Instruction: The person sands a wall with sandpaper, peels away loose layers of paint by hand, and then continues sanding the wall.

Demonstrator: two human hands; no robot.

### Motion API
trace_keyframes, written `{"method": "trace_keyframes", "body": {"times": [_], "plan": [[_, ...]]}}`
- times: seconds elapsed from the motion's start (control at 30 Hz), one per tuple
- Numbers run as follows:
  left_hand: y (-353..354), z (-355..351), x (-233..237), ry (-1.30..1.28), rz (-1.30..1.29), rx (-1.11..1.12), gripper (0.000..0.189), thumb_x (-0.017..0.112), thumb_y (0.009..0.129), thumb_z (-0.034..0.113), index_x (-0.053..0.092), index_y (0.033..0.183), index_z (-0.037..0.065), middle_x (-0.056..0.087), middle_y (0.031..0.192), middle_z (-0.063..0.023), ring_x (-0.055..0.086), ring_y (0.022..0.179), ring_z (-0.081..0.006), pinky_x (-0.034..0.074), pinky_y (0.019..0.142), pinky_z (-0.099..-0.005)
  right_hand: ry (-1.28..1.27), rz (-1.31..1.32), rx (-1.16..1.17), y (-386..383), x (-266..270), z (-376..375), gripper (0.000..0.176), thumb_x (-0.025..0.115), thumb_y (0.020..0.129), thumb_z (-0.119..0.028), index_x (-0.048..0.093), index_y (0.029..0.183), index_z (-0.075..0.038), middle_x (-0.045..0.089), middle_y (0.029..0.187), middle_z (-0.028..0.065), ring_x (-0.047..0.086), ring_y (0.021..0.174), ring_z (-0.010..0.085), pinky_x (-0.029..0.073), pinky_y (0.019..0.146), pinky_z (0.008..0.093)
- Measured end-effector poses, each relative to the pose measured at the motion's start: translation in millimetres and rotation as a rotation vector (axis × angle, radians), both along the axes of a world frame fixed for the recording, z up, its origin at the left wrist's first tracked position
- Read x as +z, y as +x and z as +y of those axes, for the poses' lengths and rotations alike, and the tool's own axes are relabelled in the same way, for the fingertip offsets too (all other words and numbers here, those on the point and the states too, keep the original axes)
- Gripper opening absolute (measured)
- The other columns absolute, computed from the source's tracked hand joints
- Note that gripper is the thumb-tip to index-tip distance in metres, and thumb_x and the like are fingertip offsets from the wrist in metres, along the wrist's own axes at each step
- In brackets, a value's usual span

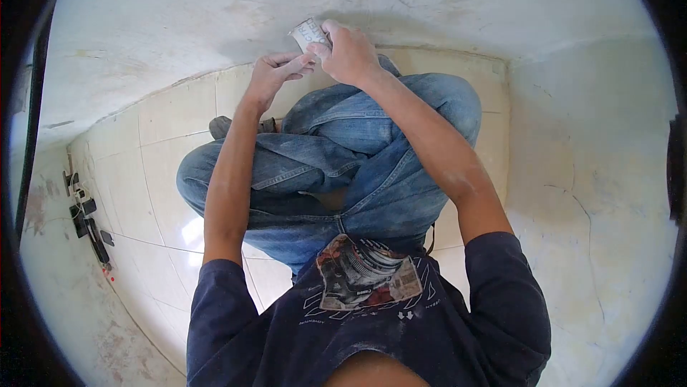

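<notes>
A small piece of sandpaper (308,33), pale grey with printed letters on its back, is held up close to the wall. My right hand (347,54) grips it from the right, thumb across the front and fingers behind. At its lower edge, the thumb and fingertips of my left hand (275,78) pinch together, partly hidden where they meet the right thumb. White dust coats the fingers of both hands.
A pale plastered wall (215,22) with cracks rises in front, and another wall (587,172) stands on the right. My crossed legs in jeans (358,129) rest on the tiled floor (172,194). Dark cables and plugs (89,219) lie along the left wall.
</notes>
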State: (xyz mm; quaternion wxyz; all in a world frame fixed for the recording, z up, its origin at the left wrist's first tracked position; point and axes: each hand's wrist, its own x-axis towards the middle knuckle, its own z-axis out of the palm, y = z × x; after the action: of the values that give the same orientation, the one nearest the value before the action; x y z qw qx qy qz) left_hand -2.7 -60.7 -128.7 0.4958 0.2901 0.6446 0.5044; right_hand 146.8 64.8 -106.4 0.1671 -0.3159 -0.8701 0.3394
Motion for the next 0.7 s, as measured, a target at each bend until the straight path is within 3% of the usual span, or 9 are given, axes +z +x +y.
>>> {"method": "trace_keyframes", "body": {"times": [0.7], "plan": [[-0.7,-1.0,0.5,0.008,0.078,-0.080,0.022,0.075,0.088,0.021,0.076,0.102,0.004,0.075,0.091,-0.0055,0.068,0.086,-0.0121,0.051,0.078,-0.0280,-0.019,-0.025,-0.060,0.0,4.5,-0.9,0.040,0.067,0.090,-0.038,0.063,0.109,-0.003,0.071,0.090,0.0216,0.068,0.088,0.0409,0.052,0.079,0.0500]]}}
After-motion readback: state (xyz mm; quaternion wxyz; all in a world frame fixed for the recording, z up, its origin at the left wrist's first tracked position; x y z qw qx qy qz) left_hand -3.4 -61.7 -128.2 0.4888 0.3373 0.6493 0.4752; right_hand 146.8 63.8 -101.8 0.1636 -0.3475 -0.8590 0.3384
